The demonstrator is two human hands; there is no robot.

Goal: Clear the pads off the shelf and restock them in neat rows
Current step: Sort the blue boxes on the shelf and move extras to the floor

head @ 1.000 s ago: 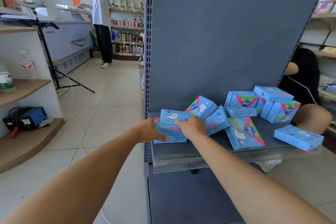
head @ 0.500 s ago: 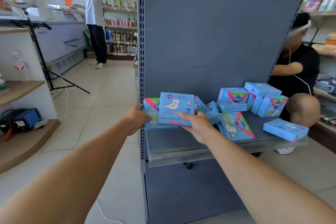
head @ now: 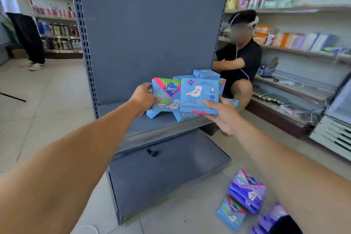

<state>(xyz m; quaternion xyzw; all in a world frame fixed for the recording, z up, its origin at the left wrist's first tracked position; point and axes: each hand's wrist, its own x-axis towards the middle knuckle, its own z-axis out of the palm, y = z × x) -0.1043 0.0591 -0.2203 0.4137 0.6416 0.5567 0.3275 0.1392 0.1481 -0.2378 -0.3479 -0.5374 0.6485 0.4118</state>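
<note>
A shop aisle with a pale tiled floor (head: 47,104) fills the frame, and a grey shelf unit (head: 152,30) stands upright in the centre. Its one low shelf (head: 152,129) sits in the middle of the frame, with a slanted grey base panel (head: 165,178) below it.

The left hand (head: 142,99), centre frame, grips the left edge of a blue Libresse pack (head: 167,94) with its fingers curled behind it. The right hand (head: 221,113), just right of centre, grips a second blue pack (head: 198,95) by its lower right corner, thumb on the printed face. The two packs are held upright side by side above the shelf, the second overlapping the right edge of the first.

Behind and below them more blue packs (head: 206,74) lie heaped on the shelf, some tilted, partly hidden by the held ones.

On the floor at lower right lie a purple pack (head: 247,192) and a blue pack (head: 230,213), touching, with blurred purple items at the bottom edge beside them.

At right of centre a person in a black shirt (head: 241,59) crouches beside wall shelves (head: 296,43) of goods. At upper left another person (head: 20,24) stands before shelves of bottles (head: 57,30).
</note>
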